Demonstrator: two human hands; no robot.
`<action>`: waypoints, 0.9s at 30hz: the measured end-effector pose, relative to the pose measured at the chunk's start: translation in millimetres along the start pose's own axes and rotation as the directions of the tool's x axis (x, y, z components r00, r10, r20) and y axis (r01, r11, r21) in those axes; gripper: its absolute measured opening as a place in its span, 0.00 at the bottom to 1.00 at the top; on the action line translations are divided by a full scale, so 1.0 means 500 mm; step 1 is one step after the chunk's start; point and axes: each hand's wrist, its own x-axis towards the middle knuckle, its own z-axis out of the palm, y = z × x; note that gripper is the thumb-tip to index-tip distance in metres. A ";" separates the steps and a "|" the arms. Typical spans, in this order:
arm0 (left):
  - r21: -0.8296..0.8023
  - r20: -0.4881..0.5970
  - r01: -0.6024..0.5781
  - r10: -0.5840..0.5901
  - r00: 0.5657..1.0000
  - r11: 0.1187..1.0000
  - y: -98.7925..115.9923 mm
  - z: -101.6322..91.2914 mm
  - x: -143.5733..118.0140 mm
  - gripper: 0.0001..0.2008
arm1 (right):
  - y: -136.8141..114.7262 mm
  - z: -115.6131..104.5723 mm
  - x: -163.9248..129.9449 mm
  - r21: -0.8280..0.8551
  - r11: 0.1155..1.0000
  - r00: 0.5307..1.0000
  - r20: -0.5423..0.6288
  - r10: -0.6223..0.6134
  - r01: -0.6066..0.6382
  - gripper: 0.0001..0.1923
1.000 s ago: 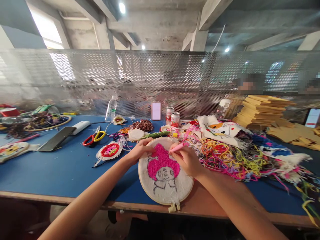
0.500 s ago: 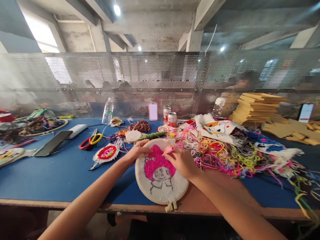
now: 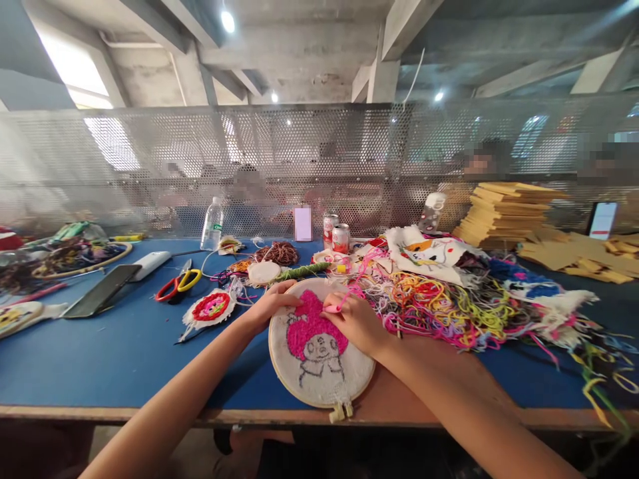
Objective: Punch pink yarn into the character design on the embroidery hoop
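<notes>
- Perforated metal screen runs along the far edge of a blue worktop, under concrete beams and ceiling lamps
- Embroidery hoop lies flat at the near edge of the worktop, its cloth stitched with a pink-hooded figure
- Left hand is clamped on the hoop's upper left rim, fingers curled over it
- Right hand is closed around a pink punch needle, whose tip touches the pink stitching
- Tangled yarn of many colours is heaped just right of the hoop
- Scissors with red and yellow handles, a phone and two cans lie further back
</notes>
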 end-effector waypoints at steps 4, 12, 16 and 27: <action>0.006 -0.001 0.002 -0.002 1.000 1.000 0.002 0.000 -0.003 0.11 | 0.011 0.000 -0.002 0.214 0.976 0.995 -0.076 0.060 -0.042 0.05; 0.007 0.021 -0.006 0.006 1.000 1.000 -0.002 -0.006 -0.001 0.11 | 0.018 -0.013 -0.007 0.361 0.925 0.980 -0.108 0.166 -0.117 0.08; 0.003 0.030 -0.035 0.035 0.999 0.999 -0.004 -0.008 0.001 0.11 | 0.015 -0.018 -0.010 0.349 0.928 0.978 -0.106 0.181 -0.134 0.09; 0.000 0.030 -0.060 0.060 0.998 0.998 -0.005 -0.007 -0.001 0.10 | 0.013 -0.021 -0.010 0.301 0.948 0.979 -0.136 0.153 -0.107 0.10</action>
